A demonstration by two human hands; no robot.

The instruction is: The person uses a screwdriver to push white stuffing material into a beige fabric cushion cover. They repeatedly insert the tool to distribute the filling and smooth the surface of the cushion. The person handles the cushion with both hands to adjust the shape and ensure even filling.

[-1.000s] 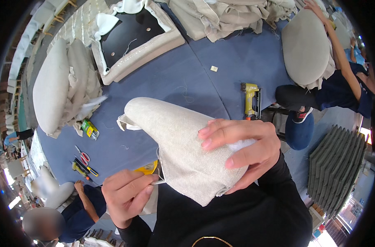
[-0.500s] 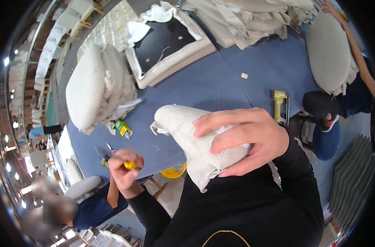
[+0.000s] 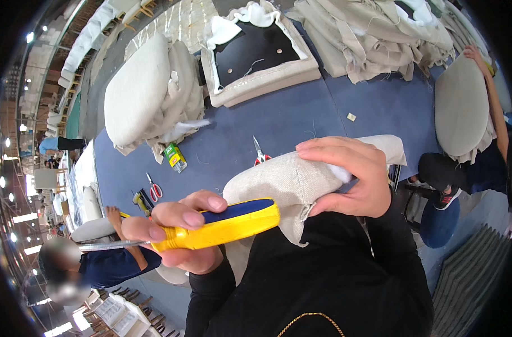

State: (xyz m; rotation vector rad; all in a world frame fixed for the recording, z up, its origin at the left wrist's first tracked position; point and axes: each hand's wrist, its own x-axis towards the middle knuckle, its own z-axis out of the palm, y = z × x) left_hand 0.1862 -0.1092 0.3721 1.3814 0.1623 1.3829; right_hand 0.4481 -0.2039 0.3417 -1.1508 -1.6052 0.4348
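Observation:
My left hand (image 3: 176, 215) is wrapped round the yellow and blue handle of a screwdriver (image 3: 233, 229), raised close to the camera. Its grey metal shaft points left, its butt end right. My right hand (image 3: 364, 175) grips a beige fabric-covered cushion (image 3: 267, 182), thumb below and fingers over the top. White stuffing (image 3: 341, 173) shows at an opening under those fingers. A loose fabric corner hangs from the cushion's lower edge. The handle overlaps part of the cushion in view; whether they touch I cannot tell.
Scissors (image 3: 260, 153) lie behind the cushion, and red-handled scissors (image 3: 155, 190) further left. A green-yellow packet (image 3: 175, 157), stacked covers (image 3: 138, 95), an upholstered frame (image 3: 267, 84) and a fabric heap (image 3: 357, 45) are on the blue table (image 3: 228, 129). Co-workers sit left and right.
My left hand has brought the screwdriver up, nearer the camera and the cushion. The cushion has turned in my right hand, uncovering scissors behind it and hiding most of the yellow staple gun.

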